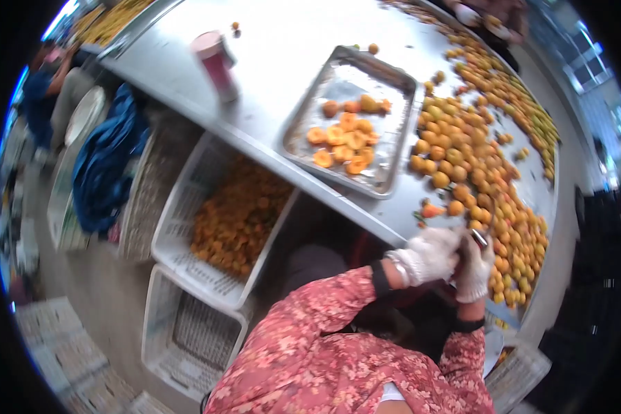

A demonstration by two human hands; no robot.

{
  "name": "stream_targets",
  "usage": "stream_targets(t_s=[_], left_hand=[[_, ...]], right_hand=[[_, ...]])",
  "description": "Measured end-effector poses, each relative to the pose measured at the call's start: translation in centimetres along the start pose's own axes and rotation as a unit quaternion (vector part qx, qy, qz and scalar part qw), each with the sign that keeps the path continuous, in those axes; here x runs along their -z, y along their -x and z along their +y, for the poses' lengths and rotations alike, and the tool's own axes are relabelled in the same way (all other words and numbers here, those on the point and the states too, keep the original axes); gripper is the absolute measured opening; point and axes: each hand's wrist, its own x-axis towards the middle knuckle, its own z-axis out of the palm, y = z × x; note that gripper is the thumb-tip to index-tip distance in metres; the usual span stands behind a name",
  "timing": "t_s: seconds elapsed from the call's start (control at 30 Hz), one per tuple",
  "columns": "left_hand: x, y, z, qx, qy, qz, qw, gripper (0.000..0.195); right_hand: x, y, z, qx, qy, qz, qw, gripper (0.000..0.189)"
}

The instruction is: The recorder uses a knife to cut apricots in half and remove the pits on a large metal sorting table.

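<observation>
Both my hands wear white knit gloves and meet at the table's near edge, beside a heap of apricots (460, 150). My right hand (476, 266) is closed around a small metal tool (479, 238), probably a knife, though its shape is blurred. Against it rests my left hand (428, 256), with curled fingers; whatever they may hold is hidden. Farther left on the table lies a rectangular metal tray (388, 192), slightly turned. Inside it are several pitted apricot halves (344, 137), cut faces up, with a few whole-looking fruits (368, 103) behind them.
A pink tumbler (217, 64) stands on the metal table (269, 67). Below its edge, a white plastic crate (168, 243) holds orange fruit pieces (238, 222); another crate (155, 331) sits nearer. Blue cloth (106, 171) drapes a crate at left. Other people (489, 20) are across the table and far left.
</observation>
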Motion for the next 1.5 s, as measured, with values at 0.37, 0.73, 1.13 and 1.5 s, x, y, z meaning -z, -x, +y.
stream_targets(t_s=[0.37, 0.73, 1.13, 1.5], left_hand=[[3.1, -1.4, 0.1, 0.218, 0.496, 0.118, 0.832, 0.019], [1.1, -1.1, -1.2, 0.203, 0.593, 0.155, 0.764, 0.031], [1.7, -1.0, -0.5, 0.177, 0.523, 0.102, 0.828, 0.039], [0.6, -0.7, -1.2, 0.279, 0.53, 0.162, 0.784, 0.043]], right_hand=[[3.4, 0.7, -1.8, -0.06, 0.252, 0.014, 0.966, 0.012], [-3.0, -0.2, -0.6, 0.004, 0.189, -0.127, 0.974, 0.054], [-4.4, 0.3, 0.0, 0.144, 0.305, -0.051, 0.94, 0.048], [-1.8, -2.3, -1.8, -0.117, -0.055, 0.05, 0.99, 0.028]])
